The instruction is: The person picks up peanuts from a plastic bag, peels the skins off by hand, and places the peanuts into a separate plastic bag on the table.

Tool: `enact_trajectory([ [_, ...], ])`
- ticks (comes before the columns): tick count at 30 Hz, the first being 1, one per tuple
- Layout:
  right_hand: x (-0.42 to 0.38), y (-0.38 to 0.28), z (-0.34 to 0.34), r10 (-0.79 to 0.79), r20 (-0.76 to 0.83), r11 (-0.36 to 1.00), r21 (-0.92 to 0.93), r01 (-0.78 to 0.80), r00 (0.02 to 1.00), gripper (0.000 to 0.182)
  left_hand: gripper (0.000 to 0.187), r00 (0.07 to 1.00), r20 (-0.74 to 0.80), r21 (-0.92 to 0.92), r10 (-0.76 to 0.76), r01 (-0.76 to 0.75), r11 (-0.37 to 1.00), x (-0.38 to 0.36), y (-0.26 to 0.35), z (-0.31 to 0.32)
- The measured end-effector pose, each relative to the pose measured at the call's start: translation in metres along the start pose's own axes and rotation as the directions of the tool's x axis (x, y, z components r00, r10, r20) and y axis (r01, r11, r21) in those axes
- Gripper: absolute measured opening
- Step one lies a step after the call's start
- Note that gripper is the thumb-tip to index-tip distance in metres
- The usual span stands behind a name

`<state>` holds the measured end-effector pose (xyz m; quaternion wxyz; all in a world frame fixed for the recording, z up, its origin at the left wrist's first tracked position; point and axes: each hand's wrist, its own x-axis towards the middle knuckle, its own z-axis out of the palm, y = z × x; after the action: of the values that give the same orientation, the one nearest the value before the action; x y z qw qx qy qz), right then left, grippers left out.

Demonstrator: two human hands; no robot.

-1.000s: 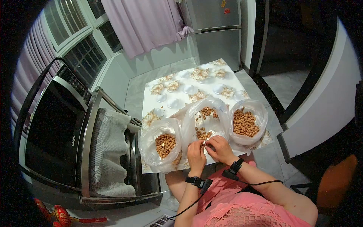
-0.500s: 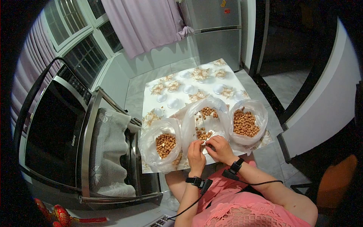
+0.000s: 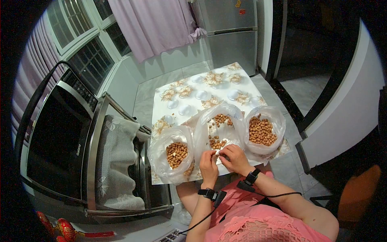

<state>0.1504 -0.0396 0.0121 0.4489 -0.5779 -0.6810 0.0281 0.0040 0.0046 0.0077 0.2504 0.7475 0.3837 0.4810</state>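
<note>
Three clear plastic bags with rolled-open mouths stand side by side along the near edge of the table. Reddish-brown shelled peanuts [image 3: 176,155] fill the bottom of the left bag [image 3: 158,166], and more peanuts [image 3: 262,131] lie in the right bag [image 3: 281,124]. In the middle bag [image 3: 199,135] the peanuts are sparser, in a far cluster [image 3: 222,119] and a near one [image 3: 217,142]. My left hand [image 3: 208,166] and my right hand [image 3: 235,159] meet at this bag's near rim, fingers pinched together. Whatever is between the fingertips is too small to make out.
A flower-patterned white cloth [image 3: 193,94] covers the table [image 3: 225,86]. To the left, a microwave [image 3: 56,141] rests on a metal rack beside a hanging grey cloth [image 3: 117,161]. A fridge [image 3: 229,48] stands behind. Black wrist bands with cables [image 3: 278,195] trail from both wrists.
My left fingertips have shifted very slightly at the middle bag's rim. The bags and peanuts look the same.
</note>
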Motion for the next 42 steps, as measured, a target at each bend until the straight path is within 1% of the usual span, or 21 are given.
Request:
enact_trajectory([
  [2, 0.000, 0.000, 0.000, 0.002, 0.003, 1.000, 0.002, -0.002, 1.000, 0.019, 0.010, 1.000, 0.009, -0.014, -0.026, 0.026, 1.000, 0.000, 0.002, -0.001],
  [9, 0.000, 0.000, 0.000, -0.009, -0.007, 1.000, 0.013, 0.010, 1.000, 0.018, 0.011, 1.000, 0.001, -0.009, -0.027, 0.027, 1.000, 0.000, 0.000, -0.001],
  [11, 0.000, 0.001, 0.001, -0.009, -0.011, 1.000, 0.017, 0.009, 1.000, 0.018, 0.014, 0.999, 0.005, -0.034, -0.046, 0.046, 0.998, 0.000, 0.001, -0.002],
  [14, -0.001, 0.002, 0.001, -0.009, -0.009, 1.000, 0.013, 0.009, 1.000, 0.018, 0.016, 0.999, -0.001, -0.042, -0.034, 0.034, 0.999, 0.001, 0.003, -0.002],
  [18, -0.001, 0.002, 0.001, -0.006, -0.003, 1.000, 0.006, 0.006, 1.000, 0.018, 0.018, 1.000, 0.001, -0.017, -0.011, 0.011, 1.000, 0.002, 0.001, -0.002],
  [20, -0.001, 0.001, 0.001, -0.007, -0.002, 1.000, 0.007, 0.007, 1.000, 0.018, 0.024, 0.999, 0.033, -0.022, -0.018, 0.019, 1.000, 0.001, 0.001, -0.003],
  [23, -0.001, 0.001, 0.001, -0.007, -0.004, 1.000, 0.007, 0.007, 1.000, 0.018, 0.025, 0.999, 0.031, -0.029, -0.014, 0.015, 0.999, 0.001, 0.001, -0.002],
  [27, -0.001, 0.002, 0.002, -0.005, -0.004, 1.000, 0.008, 0.005, 1.000, 0.017, 0.024, 0.999, 0.030, -0.034, -0.014, 0.015, 0.999, 0.002, 0.004, -0.003],
  [29, -0.001, 0.002, 0.001, -0.008, -0.005, 1.000, 0.009, 0.008, 1.000, 0.017, 0.022, 0.999, 0.041, 0.002, 0.013, -0.014, 1.000, 0.003, 0.005, -0.004],
  [36, -0.001, 0.001, 0.000, 0.000, 0.011, 1.000, 0.009, 0.000, 1.000, 0.018, 0.018, 0.998, 0.060, -0.002, 0.001, -0.001, 1.000, 0.001, -0.005, 0.000],
  [42, -0.002, 0.002, 0.001, 0.002, 0.012, 1.000, 0.010, -0.003, 1.000, 0.020, 0.017, 0.999, 0.042, 0.051, 0.025, -0.027, 0.998, 0.001, -0.008, 0.003],
])
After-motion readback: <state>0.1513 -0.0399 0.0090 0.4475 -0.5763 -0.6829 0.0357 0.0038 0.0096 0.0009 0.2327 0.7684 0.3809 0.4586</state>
